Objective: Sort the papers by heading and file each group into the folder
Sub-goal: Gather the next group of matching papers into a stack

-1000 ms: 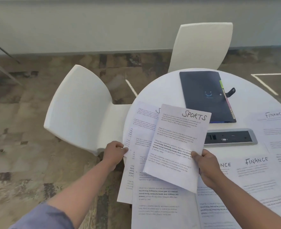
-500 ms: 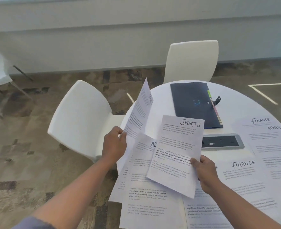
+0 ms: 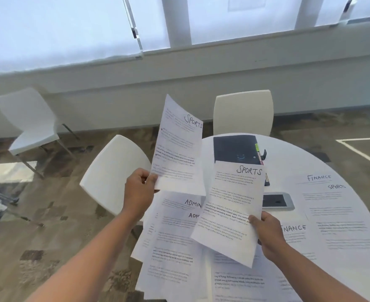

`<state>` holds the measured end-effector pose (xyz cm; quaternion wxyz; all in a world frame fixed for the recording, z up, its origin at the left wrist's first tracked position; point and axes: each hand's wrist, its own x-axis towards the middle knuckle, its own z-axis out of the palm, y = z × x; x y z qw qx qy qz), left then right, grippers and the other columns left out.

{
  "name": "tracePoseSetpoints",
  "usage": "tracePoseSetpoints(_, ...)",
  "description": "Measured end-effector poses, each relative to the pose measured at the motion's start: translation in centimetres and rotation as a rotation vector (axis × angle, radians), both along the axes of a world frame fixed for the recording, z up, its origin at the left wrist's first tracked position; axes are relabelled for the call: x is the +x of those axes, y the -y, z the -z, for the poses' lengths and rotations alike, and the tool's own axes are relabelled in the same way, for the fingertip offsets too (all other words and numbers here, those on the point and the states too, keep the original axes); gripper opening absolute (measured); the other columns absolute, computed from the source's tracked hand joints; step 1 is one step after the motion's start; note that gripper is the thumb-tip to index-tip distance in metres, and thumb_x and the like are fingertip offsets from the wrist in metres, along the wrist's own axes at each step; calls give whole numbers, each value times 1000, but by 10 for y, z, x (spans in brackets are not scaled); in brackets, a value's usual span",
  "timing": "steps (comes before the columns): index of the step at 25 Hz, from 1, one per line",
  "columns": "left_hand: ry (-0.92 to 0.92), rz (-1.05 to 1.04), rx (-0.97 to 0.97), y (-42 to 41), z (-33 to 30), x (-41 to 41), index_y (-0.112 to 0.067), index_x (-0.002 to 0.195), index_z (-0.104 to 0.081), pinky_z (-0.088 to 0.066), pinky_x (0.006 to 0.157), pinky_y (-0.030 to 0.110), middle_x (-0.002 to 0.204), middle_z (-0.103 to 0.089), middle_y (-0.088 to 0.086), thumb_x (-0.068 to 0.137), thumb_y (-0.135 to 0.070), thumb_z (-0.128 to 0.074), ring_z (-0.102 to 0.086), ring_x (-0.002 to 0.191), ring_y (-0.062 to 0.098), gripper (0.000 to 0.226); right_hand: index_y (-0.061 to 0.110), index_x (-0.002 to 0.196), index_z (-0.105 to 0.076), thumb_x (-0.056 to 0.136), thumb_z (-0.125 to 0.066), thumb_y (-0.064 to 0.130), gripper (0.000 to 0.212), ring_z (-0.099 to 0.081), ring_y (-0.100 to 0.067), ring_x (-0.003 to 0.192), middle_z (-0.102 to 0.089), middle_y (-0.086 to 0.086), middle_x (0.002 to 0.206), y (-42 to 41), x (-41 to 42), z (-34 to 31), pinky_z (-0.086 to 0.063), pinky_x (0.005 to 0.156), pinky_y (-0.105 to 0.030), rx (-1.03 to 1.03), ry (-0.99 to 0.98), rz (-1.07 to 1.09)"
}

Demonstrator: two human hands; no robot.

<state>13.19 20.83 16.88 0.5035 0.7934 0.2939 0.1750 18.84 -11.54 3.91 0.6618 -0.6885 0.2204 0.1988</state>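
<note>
The left hand [image 3: 138,191] pinches the lower left corner of a white printed sheet headed "SPORTS" [image 3: 178,144], thumb on the front and the curled fingers [image 3: 136,178] behind it, so the sheet stands up and curves away above the fingers. The right hand [image 3: 266,233] pinches a second white "SPORTS" sheet [image 3: 232,205] at its right edge, thumb on the printed face; the other fingers are hidden behind the paper. This sheet slopes up and to the left of the right hand's fingers, and its top edge overlaps the near end of the dark navy flat folder with a snap strap [image 3: 235,149], which lies shut on the round white counter [image 3: 288,153], well beyond both hands. Between and below the two hands, white sheets headed "ADMIN" [image 3: 173,216] lie overlapped on the counter's near edge. To the right of the right hand's fingers lie sheets headed "FINANCE" [image 3: 332,214], one of them just beside the knuckles. A grey recessed socket panel [image 3: 277,201] sits in the counter beyond the right hand.
</note>
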Motion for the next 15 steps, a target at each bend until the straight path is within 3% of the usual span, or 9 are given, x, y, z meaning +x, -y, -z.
tracePoseSetpoints(4, -45, 10, -250, 38, 10, -34, 0, 94, -61, -62, 66, 30, 85, -76, 11, 101, -13, -63, -75, 84, 27, 15, 17, 113, -68, 102, -57, 7, 19, -71, -30, 95, -75, -5, 106, 18, -6, -12, -56, 74, -40, 78, 9, -15)
tracePoseSetpoints(8, -141, 100, -492, 64, 44, -62, -1, 91, -56, -64, 76, 38, 95, -78, 19, 101, -9, -63, -75, 98, 36, 14, 16, 113, -67, 102, -58, 6, 17, -71, -30, 100, -75, -5, 107, 31, -16, -16, -59, 85, -47, 179, -44, 7)
tracePoseSetpoints(10, -193, 160, -545, 75, 55, -74, -1, 93, -56, -63, 80, 39, 99, -78, 20, 101, -8, -62, -75, 99, 36, 12, 13, 113, -67, 102, -59, 5, 16, -72, -30, 101, -76, -5, 107, 35, -22, -17, -60, 83, -47, 236, -65, 19)
tracePoseSetpoints(13, -282, 222, -581, 83, 69, -85, -3, 103, -58, -61, 73, 34, 101, -79, 14, 99, -5, -64, -77, 90, 25, 8, 10, 114, -70, 100, -62, 6, 17, -73, -30, 101, -79, -6, 108, 38, -29, -14, -61, 83, -48, 263, -74, -8)
tracePoseSetpoints(15, -372, 266, -544, 81, 79, -90, -9, 116, -58, -59, 75, 36, 104, -78, 13, 97, -12, -70, -76, 91, 25, 23, 10, 116, -71, 97, -68, 10, 19, -75, -31, 101, -80, -7, 107, 40, -34, -12, -61, 86, -51, 263, -81, -32)
